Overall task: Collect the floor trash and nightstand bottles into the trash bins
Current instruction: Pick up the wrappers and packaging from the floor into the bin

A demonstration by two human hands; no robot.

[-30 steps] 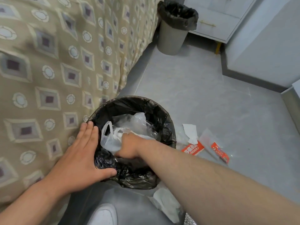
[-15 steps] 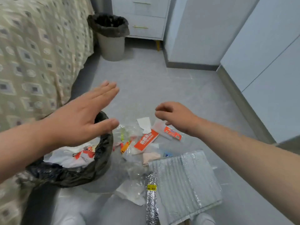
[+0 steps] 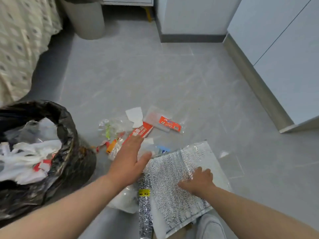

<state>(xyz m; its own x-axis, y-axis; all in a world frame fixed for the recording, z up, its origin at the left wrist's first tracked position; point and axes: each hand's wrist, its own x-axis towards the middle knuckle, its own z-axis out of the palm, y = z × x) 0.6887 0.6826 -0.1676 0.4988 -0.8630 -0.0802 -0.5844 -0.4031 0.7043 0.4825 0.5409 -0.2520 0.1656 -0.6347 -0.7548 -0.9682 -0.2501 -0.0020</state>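
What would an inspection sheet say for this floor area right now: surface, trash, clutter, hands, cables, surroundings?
Surface: grey tiled floor.
Job's things: black-lined bin at left, holding white plastic bags; second bin at the far end by the bed. On the floor lie a silver foil bag, orange wrappers, clear plastic and a paper scrap. No bottles seen.
Clutter: small white scrap lying apart, right of the pile.
Hands: left hand open, fingers straight over the pile; right hand rests on the foil bag, grip unclear.
Cables: nothing seen.
Surroundings: patterned bedspread at left, white cabinets at right.
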